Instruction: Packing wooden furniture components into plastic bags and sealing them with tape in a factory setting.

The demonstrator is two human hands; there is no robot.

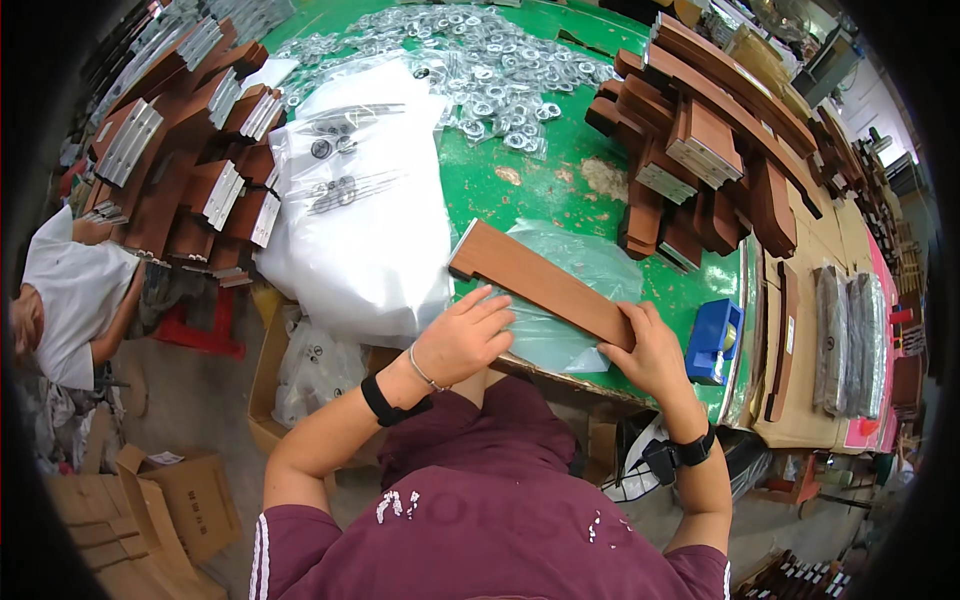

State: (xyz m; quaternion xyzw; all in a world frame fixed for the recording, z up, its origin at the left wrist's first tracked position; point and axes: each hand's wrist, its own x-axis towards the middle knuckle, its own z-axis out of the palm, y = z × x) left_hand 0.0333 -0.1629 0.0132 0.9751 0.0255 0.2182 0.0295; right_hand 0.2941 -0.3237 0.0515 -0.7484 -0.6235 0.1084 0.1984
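Observation:
A long brown wooden piece (545,280) with a notch near its left end lies slantwise over a pale clear plastic bag (570,345) at the near edge of the green table. My right hand (645,345) grips its right end, thumb on the near side and fingers over the far edge. Just below the notched end, my left hand (465,340) is open, fingers stretched toward the wood and apparently holding nothing. Whether its fingertips touch the bag I cannot tell. Beside my left hand lies a thick stack of white plastic bags (360,240).
Small bagged metal parts (500,75) spread across the green table's (480,190) far side. Brown wooden parts are piled at the right (700,140) and left (200,150). A blue tape dispenser (712,340) stands right of my right hand. A co-worker (75,290) is at far left.

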